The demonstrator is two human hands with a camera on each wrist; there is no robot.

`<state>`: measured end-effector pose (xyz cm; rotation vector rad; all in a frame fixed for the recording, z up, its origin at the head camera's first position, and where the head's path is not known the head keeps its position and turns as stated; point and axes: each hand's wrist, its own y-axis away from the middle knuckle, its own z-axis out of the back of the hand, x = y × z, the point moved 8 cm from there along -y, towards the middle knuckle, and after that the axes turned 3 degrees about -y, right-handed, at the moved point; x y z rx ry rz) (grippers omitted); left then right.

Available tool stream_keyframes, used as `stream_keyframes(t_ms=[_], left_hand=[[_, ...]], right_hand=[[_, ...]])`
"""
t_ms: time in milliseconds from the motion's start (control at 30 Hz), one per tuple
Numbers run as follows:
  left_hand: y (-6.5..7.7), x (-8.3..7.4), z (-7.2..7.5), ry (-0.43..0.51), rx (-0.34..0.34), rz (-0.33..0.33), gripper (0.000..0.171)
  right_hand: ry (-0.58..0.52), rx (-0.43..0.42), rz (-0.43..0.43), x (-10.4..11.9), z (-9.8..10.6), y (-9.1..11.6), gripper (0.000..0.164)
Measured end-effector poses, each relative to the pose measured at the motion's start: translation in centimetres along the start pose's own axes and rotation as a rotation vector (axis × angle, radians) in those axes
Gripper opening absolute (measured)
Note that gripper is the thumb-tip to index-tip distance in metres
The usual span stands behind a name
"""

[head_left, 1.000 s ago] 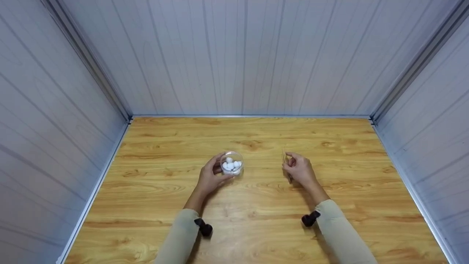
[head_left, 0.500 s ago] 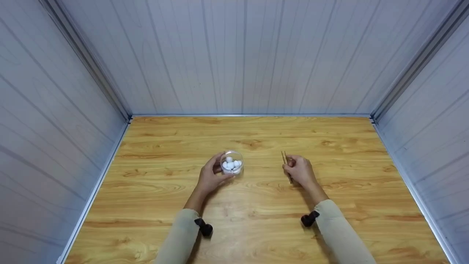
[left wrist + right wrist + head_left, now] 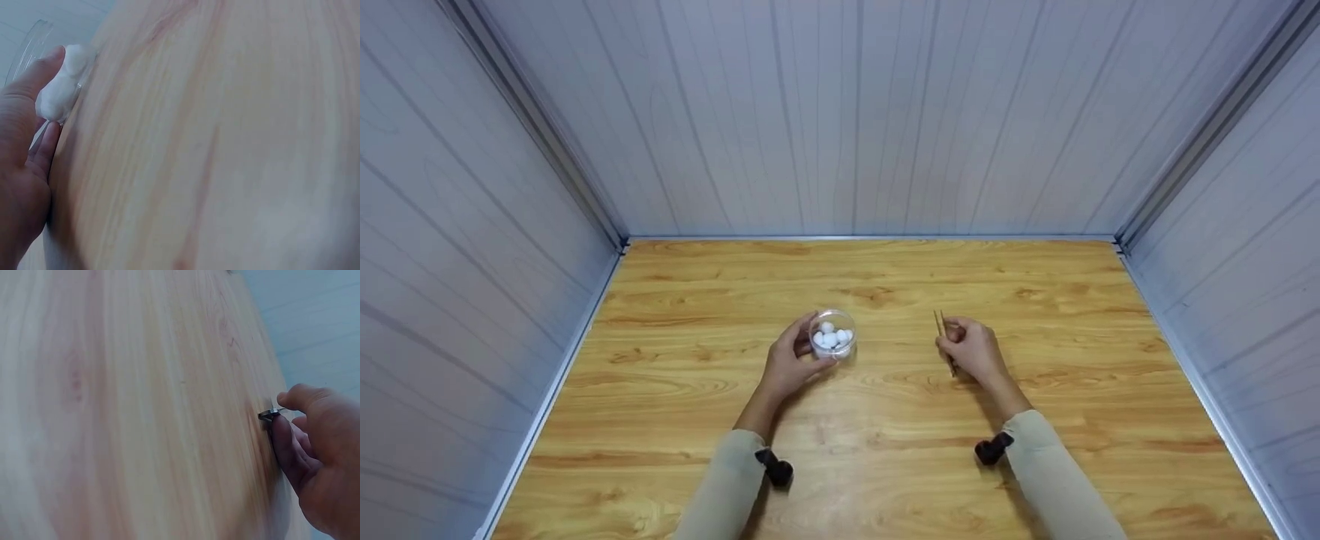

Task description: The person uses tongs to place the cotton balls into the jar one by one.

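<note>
Cotton balls (image 3: 830, 338) sit heaped in a small clear cup (image 3: 834, 333) a little left of centre on the wooden table (image 3: 885, 450), with the left hand (image 3: 787, 365) curled round the cup's near-left wall, thumb and fingers touching it. To the right, well apart, the right hand (image 3: 971, 350) pinches a pair of thin tweezers (image 3: 944, 341) between thumb and bent fingers, tips pointing away toward the far wall. Because the cup looks light and its load is piled high, a nudge from the gripping fingers could tip it or spill a ball. Both forearms lie low, angled inward from the near edge.
</note>
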<state>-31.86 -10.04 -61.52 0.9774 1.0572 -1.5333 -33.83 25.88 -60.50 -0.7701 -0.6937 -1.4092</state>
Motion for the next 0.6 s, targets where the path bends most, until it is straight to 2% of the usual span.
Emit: stream_keyframes(t_ms=[167, 367, 500, 600], left_hand=[[0.3, -0.3, 0.3, -0.007, 0.001, -0.023, 0.093], [1.0, -0.8, 0.9, -0.038, 0.001, -0.049, 0.095], [1.4, -1.5, 2.2, -0.042, -0.032, -0.028, 0.089], [1.5, -2.8, 3.8, -0.056, -0.081, -0.028, 0.079]], right_hand=[[-0.072, -0.005, -0.015, 0.0, 0.4, 0.3, 0.042], [-0.145, -0.015, 0.007, 0.5, 1.3, 0.9, 0.034], [-0.172, -0.029, 0.017, 0.9, 2.4, 1.0, 0.030], [-0.171, -0.045, 0.037, 1.4, 3.6, 0.9, 0.028]])
